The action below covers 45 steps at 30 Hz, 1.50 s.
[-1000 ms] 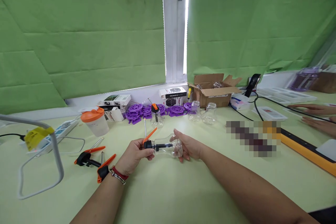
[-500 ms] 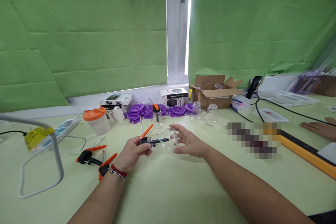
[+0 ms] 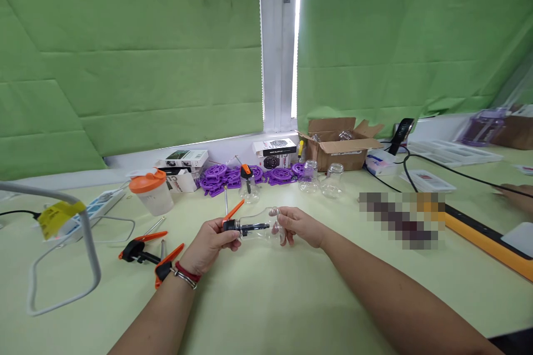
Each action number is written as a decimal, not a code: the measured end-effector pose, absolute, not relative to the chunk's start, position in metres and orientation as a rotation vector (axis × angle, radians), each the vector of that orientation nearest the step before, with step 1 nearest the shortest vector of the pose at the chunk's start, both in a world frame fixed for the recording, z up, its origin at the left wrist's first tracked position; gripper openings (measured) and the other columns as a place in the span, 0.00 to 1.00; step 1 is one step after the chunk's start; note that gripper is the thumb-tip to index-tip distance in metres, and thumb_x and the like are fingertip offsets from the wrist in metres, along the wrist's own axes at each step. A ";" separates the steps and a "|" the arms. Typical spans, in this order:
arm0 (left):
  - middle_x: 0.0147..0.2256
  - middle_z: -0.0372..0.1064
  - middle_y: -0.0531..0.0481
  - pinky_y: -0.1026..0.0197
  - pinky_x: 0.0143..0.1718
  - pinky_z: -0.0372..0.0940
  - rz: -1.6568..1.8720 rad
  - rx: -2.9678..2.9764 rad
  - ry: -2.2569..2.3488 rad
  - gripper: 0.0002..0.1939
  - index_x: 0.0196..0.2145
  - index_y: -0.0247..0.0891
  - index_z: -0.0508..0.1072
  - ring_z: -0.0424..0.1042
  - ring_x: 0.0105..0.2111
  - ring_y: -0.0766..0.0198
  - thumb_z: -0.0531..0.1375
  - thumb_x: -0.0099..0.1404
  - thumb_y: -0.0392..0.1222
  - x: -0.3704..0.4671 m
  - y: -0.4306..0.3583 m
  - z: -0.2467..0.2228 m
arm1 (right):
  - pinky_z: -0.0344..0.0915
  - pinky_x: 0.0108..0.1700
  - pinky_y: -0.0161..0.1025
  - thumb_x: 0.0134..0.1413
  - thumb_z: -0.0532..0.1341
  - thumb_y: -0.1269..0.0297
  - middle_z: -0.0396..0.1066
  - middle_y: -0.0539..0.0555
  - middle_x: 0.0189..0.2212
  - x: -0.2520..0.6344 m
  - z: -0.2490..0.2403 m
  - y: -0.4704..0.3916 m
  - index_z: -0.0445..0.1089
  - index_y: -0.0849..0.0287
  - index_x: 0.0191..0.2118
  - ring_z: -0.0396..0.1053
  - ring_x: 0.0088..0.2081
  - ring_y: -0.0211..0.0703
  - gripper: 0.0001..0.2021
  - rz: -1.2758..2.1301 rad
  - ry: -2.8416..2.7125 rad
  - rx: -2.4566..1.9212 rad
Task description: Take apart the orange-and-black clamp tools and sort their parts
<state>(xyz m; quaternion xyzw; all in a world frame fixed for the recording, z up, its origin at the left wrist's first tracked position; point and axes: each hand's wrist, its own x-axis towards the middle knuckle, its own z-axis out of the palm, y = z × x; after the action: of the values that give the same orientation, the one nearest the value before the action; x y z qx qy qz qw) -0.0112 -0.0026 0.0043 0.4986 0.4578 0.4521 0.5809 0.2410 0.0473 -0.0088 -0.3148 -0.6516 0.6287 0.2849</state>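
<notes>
A clear bottle [image 3: 257, 224] lies on its side between my hands, its neck toward the left. My left hand [image 3: 214, 241] is closed around the black cap with an orange lever [image 3: 234, 212] at that neck. From the cap, a black stem [image 3: 254, 228] reaches inside the bottle. My right hand [image 3: 298, 226] grips the wide base, thumb and fingers wrapped around its edge. By my left wrist lie two more black and orange lever tops [image 3: 145, 255] with metal rods. Beyond my hands stands another clear bottle fitted with a black and orange top [image 3: 249, 184].
Purple wheel-like parts [image 3: 225, 176], two clear bottles [image 3: 332, 182] and an open cardboard box [image 3: 341, 150] line the back. An orange-lidded cup [image 3: 150, 191] and a grey bent-tube frame [image 3: 89, 249] stand left. At far right another person's hand [image 3: 518, 194] rests near a yellow-black bar [image 3: 487, 241].
My right hand's fingers have closed from a spread hold onto the bottle's base. My left hand keeps its hold on the cap. The other person's hand has shifted right.
</notes>
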 end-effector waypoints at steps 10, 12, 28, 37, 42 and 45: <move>0.21 0.71 0.50 0.61 0.27 0.63 1.066 1.172 1.076 0.10 0.26 0.33 0.71 0.69 0.22 0.65 0.67 0.49 0.41 -0.008 -0.004 0.007 | 0.64 0.22 0.33 0.51 0.50 0.37 0.69 0.61 0.39 0.241 -0.012 0.050 0.60 0.63 0.52 0.71 0.30 0.40 0.34 1.733 -1.645 -0.900; 0.21 0.71 0.50 0.62 0.27 0.63 1.083 1.159 1.085 0.10 0.26 0.33 0.71 0.69 0.22 0.65 0.67 0.49 0.41 -0.009 -0.003 0.007 | 0.68 0.31 0.36 0.48 0.61 0.45 0.61 0.62 0.51 0.243 -0.009 0.048 0.54 0.56 0.58 0.69 0.40 0.42 0.35 1.680 -1.633 -0.826; 0.21 0.71 0.52 0.62 0.26 0.65 1.093 1.130 1.082 0.11 0.27 0.33 0.70 0.70 0.22 0.65 0.67 0.48 0.40 -0.010 -0.002 0.001 | 0.67 0.28 0.36 0.47 0.65 0.51 0.66 0.57 0.41 0.244 -0.009 0.049 0.60 0.59 0.48 0.72 0.33 0.42 0.26 1.727 -1.645 -0.736; 0.21 0.70 0.52 0.62 0.27 0.65 1.058 1.171 1.086 0.11 0.27 0.32 0.70 0.70 0.22 0.66 0.67 0.48 0.40 -0.008 -0.003 0.002 | 0.56 0.13 0.30 0.53 0.45 0.35 0.71 0.56 0.23 0.238 -0.022 0.055 0.65 0.64 0.35 0.68 0.17 0.38 0.32 1.863 -1.608 -1.008; 0.21 0.70 0.52 0.63 0.26 0.65 1.072 1.161 1.080 0.11 0.27 0.32 0.70 0.70 0.22 0.66 0.67 0.49 0.39 -0.008 -0.003 0.003 | 0.57 0.13 0.31 0.53 0.40 0.34 0.70 0.57 0.22 0.238 -0.027 0.058 0.67 0.66 0.34 0.67 0.17 0.37 0.36 1.840 -1.620 -1.054; 0.21 0.71 0.51 0.63 0.27 0.65 1.096 1.137 1.090 0.11 0.28 0.32 0.70 0.70 0.22 0.66 0.67 0.50 0.40 -0.009 -0.003 0.002 | 0.66 0.23 0.33 0.53 0.51 0.39 0.69 0.62 0.40 0.241 -0.020 0.054 0.64 0.62 0.48 0.71 0.31 0.41 0.31 1.773 -1.575 -0.915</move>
<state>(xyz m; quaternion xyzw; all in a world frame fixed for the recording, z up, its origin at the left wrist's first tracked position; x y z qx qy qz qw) -0.0093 -0.0026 0.0017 0.4851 0.4651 0.4678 0.5740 0.2409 0.0544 -0.0200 -0.3438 -0.5919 0.6665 0.2954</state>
